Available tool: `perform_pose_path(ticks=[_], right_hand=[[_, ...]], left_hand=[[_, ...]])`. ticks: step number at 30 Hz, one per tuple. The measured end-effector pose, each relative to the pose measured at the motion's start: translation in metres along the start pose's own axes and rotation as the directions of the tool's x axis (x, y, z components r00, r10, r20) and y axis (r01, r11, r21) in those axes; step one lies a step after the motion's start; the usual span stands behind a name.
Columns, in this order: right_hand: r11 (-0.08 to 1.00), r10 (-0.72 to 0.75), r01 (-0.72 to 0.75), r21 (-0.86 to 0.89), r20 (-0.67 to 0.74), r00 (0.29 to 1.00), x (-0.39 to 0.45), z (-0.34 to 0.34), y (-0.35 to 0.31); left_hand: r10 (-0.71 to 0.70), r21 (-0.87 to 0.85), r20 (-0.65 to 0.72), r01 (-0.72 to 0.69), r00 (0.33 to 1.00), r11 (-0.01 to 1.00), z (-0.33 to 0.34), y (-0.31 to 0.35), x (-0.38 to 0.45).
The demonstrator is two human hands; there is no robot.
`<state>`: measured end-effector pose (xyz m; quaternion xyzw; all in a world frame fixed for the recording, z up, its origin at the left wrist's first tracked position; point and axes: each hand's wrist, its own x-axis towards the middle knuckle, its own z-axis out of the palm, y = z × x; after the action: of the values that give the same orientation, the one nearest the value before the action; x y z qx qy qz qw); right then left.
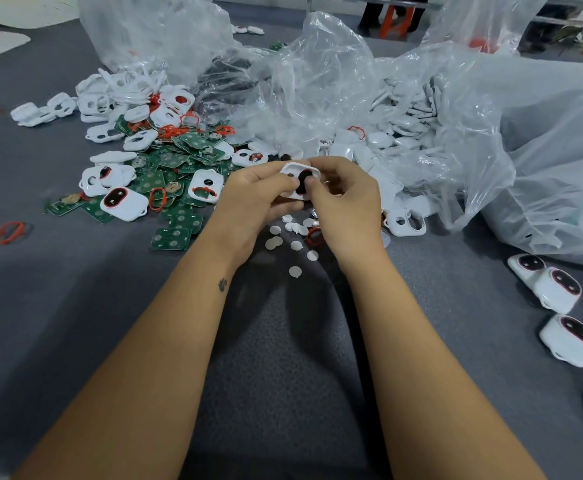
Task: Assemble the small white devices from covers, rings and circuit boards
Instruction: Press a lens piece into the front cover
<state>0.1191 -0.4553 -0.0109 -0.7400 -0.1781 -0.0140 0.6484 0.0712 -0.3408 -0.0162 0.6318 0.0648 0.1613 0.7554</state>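
Observation:
Both hands hold one white cover (296, 168) above the grey table, its inside facing me with a dark oval piece (303, 185) in it. My left hand (255, 199) grips the cover's left side. My right hand (345, 202) pinches the dark piece with thumb and forefinger. To the left lies a heap of green circuit boards (175, 233), red rings (157, 198) and white covers (206, 186). Several finished white devices (560, 289) lie at the right edge.
Crumpled clear plastic bags (317, 81) holding more white covers fill the back and right. Small white round discs (295, 271) lie scattered under my hands. A loose red ring (9, 232) lies far left. An empty cover (406, 221) sits right of my hands.

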Motion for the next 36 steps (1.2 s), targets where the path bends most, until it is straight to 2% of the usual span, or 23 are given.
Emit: perform_pose_path(ticks=[3,8,10,13,15,17,19,22,25,29,32,34,36], right_hand=[[0.998,0.057,-0.057,0.042,0.005,0.998,0.001,0.000,-0.001],[0.966,0.174,-0.166,0.198,-0.020,0.985,0.000,0.001,-0.001],[0.951,0.195,-0.183,0.248,-0.026,0.980,-0.001,0.002,-0.001],[0.955,0.181,-0.177,0.239,0.003,0.983,0.001,-0.001,-0.001],[0.962,0.166,-0.172,0.213,0.043,0.985,0.003,-0.005,-0.002],[0.986,0.139,-0.143,0.082,0.048,0.989,0.005,-0.009,0.000],[0.980,0.066,-0.044,-0.196,0.107,0.992,0.005,-0.012,0.002],[0.819,0.039,0.152,-0.553,0.319,0.947,0.000,-0.015,0.001],[0.733,0.026,0.240,-0.637,0.379,0.925,0.000,-0.014,0.002],[0.727,0.017,0.242,-0.643,0.369,0.929,0.003,-0.015,0.004],[0.782,0.027,0.191,-0.594,0.339,0.940,0.001,-0.014,0.004],[0.880,0.042,0.088,-0.467,0.261,0.964,0.002,-0.014,0.005],[0.964,0.071,-0.019,-0.266,0.187,0.980,0.004,-0.014,0.004]], left_hand=[[0.021,0.031,-0.013,-0.021,1.000,0.999,0.001,-0.001,-0.001],[0.020,-0.038,-0.077,-0.023,0.997,0.999,0.006,-0.004,0.001],[0.030,0.010,-0.084,-0.029,0.996,1.000,0.009,-0.006,0.001],[0.097,0.111,-0.125,-0.083,0.987,0.990,0.012,-0.008,0.001],[0.129,0.114,-0.207,-0.107,0.970,0.988,0.009,-0.005,0.002],[0.132,0.071,-0.306,-0.116,0.943,0.991,0.003,0.000,0.004],[0.128,0.022,-0.361,-0.129,0.924,0.991,-0.002,0.003,0.005],[0.125,0.014,-0.392,-0.130,0.911,0.991,-0.005,0.004,0.004],[0.127,0.049,-0.395,-0.117,0.910,0.992,-0.006,0.003,0.005],[0.121,0.100,-0.398,-0.088,0.910,0.991,-0.008,0.001,0.007],[0.125,0.129,-0.388,-0.080,0.913,0.988,-0.010,-0.001,0.008],[0.135,0.155,-0.377,-0.081,0.916,0.985,-0.010,-0.002,0.008],[0.133,0.194,-0.341,-0.069,0.931,0.979,-0.008,-0.003,0.007]])
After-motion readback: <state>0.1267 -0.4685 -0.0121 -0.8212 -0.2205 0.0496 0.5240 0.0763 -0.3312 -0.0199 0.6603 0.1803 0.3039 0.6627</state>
